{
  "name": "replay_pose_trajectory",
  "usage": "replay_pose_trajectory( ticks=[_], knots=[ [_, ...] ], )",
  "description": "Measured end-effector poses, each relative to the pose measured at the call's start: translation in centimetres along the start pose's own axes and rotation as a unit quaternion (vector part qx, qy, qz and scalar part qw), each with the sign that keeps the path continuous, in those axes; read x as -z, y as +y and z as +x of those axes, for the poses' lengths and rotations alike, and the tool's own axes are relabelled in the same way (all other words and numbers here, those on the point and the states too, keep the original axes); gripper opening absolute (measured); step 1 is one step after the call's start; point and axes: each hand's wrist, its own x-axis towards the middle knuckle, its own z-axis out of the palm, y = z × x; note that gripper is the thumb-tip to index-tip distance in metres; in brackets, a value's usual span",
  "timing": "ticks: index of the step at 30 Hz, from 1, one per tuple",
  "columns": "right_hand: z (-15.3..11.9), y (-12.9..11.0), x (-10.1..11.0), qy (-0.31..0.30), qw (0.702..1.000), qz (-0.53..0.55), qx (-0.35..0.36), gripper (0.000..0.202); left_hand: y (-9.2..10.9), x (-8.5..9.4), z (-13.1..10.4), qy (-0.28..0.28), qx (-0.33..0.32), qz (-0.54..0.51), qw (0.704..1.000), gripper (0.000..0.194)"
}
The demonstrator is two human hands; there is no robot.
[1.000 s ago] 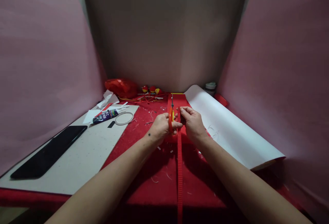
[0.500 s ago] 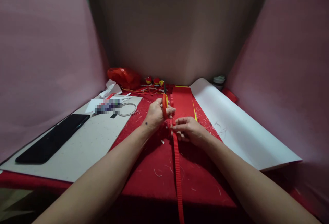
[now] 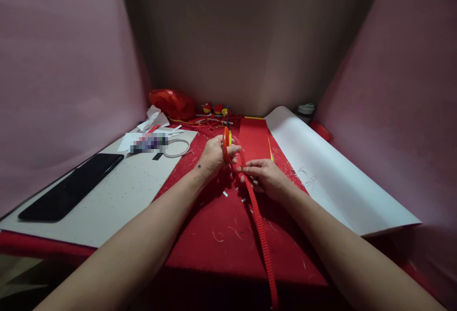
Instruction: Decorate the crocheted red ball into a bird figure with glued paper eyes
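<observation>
My left hand holds scissors with orange and yellow handles, their dark blades pointing away from me. Its fingertips are beside the upper end of a long ribbed red strip. Just to the right, my right hand pinches this strip between thumb and fingers. From there the strip runs down toward me and hangs past the table's front edge. Behind the hands a flat red sheet with yellow edging lies on the red cloth.
On the left, a pale board bears a black phone, a cable loop and papers. A large white curled sheet lies right. A red plastic bag and small red-yellow figures stand at the back. Threads and scraps dot the cloth.
The strip's lower end has swung to the right, and its upper end now stops near my left fingertips. Both hands have shifted slightly. A further small white scrap shows on the cloth.
</observation>
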Motion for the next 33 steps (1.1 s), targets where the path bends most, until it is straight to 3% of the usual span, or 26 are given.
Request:
replay_pose_trajectory(
  ticks=[14,26,33],
  knots=[
    [-0.1,-0.5,0.2,-0.067,0.996,0.003,-0.051,0.013,0.2,0.7,0.9,0.054,-0.067,0.009,0.996,0.031],
    [0.0,0.4,0.5,-0.12,0.99,0.008,-0.069,0.022,-0.6,2.0,1.8,0.084,-0.079,-0.018,0.993,0.034],
    [-0.1,0.4,0.5,-0.134,0.989,0.013,-0.06,0.017,-1.2,2.4,2.2,0.071,-0.072,-0.03,0.994,0.03]
  ],
)
